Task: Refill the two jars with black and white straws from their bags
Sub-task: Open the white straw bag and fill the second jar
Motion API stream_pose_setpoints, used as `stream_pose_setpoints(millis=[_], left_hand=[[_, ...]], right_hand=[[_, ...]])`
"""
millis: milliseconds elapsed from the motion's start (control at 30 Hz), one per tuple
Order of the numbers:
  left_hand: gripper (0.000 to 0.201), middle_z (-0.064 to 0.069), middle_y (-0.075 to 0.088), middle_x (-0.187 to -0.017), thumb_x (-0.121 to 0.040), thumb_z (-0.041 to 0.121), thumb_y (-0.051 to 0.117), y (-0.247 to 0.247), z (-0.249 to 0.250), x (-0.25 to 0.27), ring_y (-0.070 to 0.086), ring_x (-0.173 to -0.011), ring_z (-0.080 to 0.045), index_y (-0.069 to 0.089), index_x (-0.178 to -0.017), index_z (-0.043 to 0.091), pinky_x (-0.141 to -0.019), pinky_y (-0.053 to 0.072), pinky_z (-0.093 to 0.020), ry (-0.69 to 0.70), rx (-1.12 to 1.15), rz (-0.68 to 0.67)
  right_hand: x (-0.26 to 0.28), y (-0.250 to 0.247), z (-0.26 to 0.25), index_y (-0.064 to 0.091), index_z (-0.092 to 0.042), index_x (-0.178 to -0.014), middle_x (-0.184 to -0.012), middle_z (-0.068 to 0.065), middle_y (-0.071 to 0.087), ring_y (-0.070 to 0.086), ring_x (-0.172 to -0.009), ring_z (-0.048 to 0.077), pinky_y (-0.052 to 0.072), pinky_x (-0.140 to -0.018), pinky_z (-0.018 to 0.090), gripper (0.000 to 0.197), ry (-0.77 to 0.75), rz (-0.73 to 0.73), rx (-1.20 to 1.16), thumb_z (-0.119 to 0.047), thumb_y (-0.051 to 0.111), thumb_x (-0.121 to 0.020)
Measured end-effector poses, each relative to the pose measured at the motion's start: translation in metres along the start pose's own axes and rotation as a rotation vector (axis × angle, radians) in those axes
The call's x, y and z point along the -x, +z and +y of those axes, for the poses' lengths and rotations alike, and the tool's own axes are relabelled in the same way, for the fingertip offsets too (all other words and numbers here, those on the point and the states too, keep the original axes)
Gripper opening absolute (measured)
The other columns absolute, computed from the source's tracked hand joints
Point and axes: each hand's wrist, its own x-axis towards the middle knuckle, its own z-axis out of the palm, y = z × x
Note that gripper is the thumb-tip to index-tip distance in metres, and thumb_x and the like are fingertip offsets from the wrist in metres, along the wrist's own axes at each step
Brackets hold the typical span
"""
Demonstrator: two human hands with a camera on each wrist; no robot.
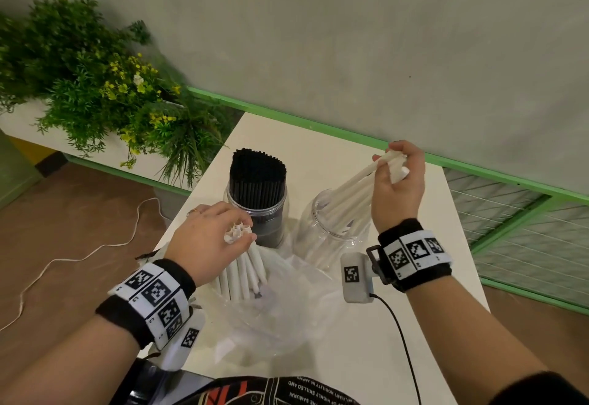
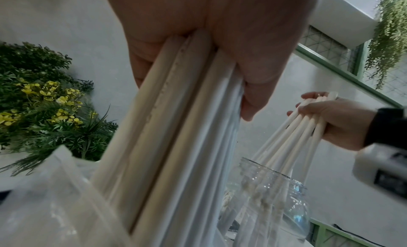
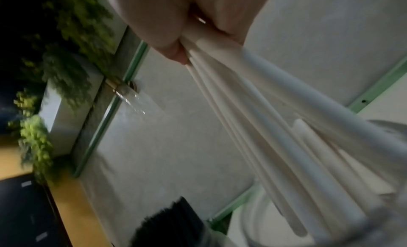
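Two clear jars stand on the white table (image 1: 318,152). The left jar (image 1: 257,210) is packed with black straws (image 1: 256,172). Over the right jar (image 1: 331,229) my right hand (image 1: 396,165) grips a bunch of white straws (image 1: 353,186) whose lower ends slant into its mouth; the same bunch (image 2: 301,127) and jar (image 2: 273,186) appear in the left wrist view. My left hand (image 1: 223,232) holds a second bunch of white straws (image 1: 245,267) by the tops, their lower ends inside the clear plastic bag (image 1: 280,309). In the right wrist view the straws (image 3: 253,122) fan down from my fingers.
A planter of green plants with yellow flowers (image 1: 105,85) sits to the left on a ledge. A white cord (image 1: 79,258) lies on the brown floor. The table meets a grey wall with a green strip (image 1: 318,127). A black cable (image 1: 401,337) trails from my right wrist camera.
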Motion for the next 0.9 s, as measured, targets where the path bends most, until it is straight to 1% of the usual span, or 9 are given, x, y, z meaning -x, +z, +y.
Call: stream_pose_setpoints(millis=[67, 133, 167, 267, 333, 533, 667, 800, 900], left_hand=[[0.052, 0.016, 0.06, -0.106, -0.073, 0.068, 0.032, 0.0, 0.001, 0.0, 0.042, -0.095, -0.012, 0.063, -0.099, 0.036, -0.08, 0.028, -0.027, 0.002, 0.004, 0.002], [0.052, 0.016, 0.06, -0.106, -0.073, 0.067, 0.032, -0.001, 0.001, 0.0, 0.042, -0.095, -0.012, 0.063, -0.099, 0.036, -0.08, 0.028, -0.028, 0.0, 0.008, 0.004], [0.051, 0.016, 0.06, -0.107, -0.073, 0.067, 0.032, -0.001, 0.001, 0.001, 0.042, -0.095, -0.012, 0.063, -0.1, 0.036, -0.08, 0.029, -0.028, -0.002, 0.008, 0.004], [0.05, 0.016, 0.06, -0.107, -0.074, 0.067, 0.033, 0.0, 0.0, 0.001, 0.043, -0.096, -0.012, 0.063, -0.1, 0.037, -0.081, 0.031, -0.028, 0.0, 0.004, -0.004], [0.05, 0.015, 0.06, -0.107, -0.075, 0.067, 0.033, 0.001, -0.001, 0.001, 0.044, -0.096, -0.013, 0.063, -0.1, 0.036, -0.081, 0.031, -0.029, 0.004, -0.001, 0.0], [0.049, 0.016, 0.059, -0.106, -0.075, 0.067, 0.034, 0.001, -0.001, 0.002, 0.043, -0.095, -0.012, 0.063, -0.099, 0.036, -0.08, 0.03, -0.029, 0.004, 0.008, 0.008], [0.051, 0.016, 0.059, -0.106, -0.074, 0.068, 0.033, 0.0, 0.0, 0.002, 0.041, -0.095, -0.012, 0.063, -0.1, 0.035, -0.081, 0.028, -0.028, 0.004, 0.009, 0.004], [0.053, 0.014, 0.06, -0.107, -0.073, 0.068, 0.032, 0.0, 0.0, 0.001, 0.044, -0.096, -0.015, 0.064, -0.1, 0.035, -0.081, 0.028, -0.028, 0.003, 0.003, 0.004], [0.054, 0.015, 0.06, -0.107, -0.073, 0.068, 0.032, 0.0, 0.0, 0.001, 0.045, -0.096, -0.015, 0.064, -0.1, 0.035, -0.081, 0.028, -0.027, -0.003, 0.001, 0.007]], right_hand=[[0.005, 0.004, 0.013, 0.048, -0.044, -0.102, -0.111, -0.008, 0.052, 0.064, -0.101, 0.012, 0.051, -0.088, 0.03, 0.048, -0.03, -0.018, 0.054, 0.002, 0.045, -0.09], [0.011, 0.007, 0.028, 0.048, -0.048, -0.101, -0.113, -0.004, 0.054, 0.063, -0.102, 0.013, 0.049, -0.09, 0.029, 0.051, -0.037, -0.055, 0.109, 0.002, 0.048, -0.089], [0.013, 0.008, 0.036, 0.049, -0.047, -0.1, -0.113, -0.002, 0.055, 0.061, -0.103, 0.012, 0.047, -0.091, 0.025, 0.049, -0.034, -0.083, 0.146, 0.001, 0.05, -0.089], [0.019, 0.009, 0.053, 0.056, -0.031, -0.101, -0.11, 0.0, 0.059, 0.052, -0.097, -0.009, 0.035, -0.085, 0.003, 0.029, 0.012, -0.207, 0.258, -0.004, 0.057, -0.09], [0.02, 0.005, 0.062, 0.059, -0.027, -0.1, -0.109, -0.002, 0.061, 0.049, -0.097, -0.016, 0.032, -0.082, -0.001, 0.023, 0.058, -0.276, 0.283, -0.005, 0.059, -0.09], [0.014, -0.005, 0.065, 0.064, -0.024, -0.098, -0.102, -0.01, 0.065, 0.054, -0.096, -0.006, 0.036, -0.077, -0.001, 0.009, 0.213, -0.447, 0.247, -0.019, 0.057, -0.095], [0.011, -0.016, 0.062, 0.061, -0.022, -0.109, -0.099, -0.011, 0.063, 0.056, -0.095, 0.002, 0.038, -0.076, 0.003, 0.017, 0.222, -0.615, 0.286, -0.029, 0.047, -0.1], [0.008, -0.024, 0.061, 0.06, -0.018, -0.112, -0.1, -0.01, 0.061, 0.055, -0.091, -0.001, 0.039, -0.077, 0.01, 0.02, 0.123, -0.519, 0.361, -0.028, 0.051, -0.098], [0.007, -0.026, 0.066, 0.061, -0.015, -0.107, -0.101, -0.009, 0.055, 0.043, -0.097, 0.011, 0.031, -0.079, 0.013, 0.027, -0.095, -0.424, 0.544, -0.036, 0.049, -0.094]])
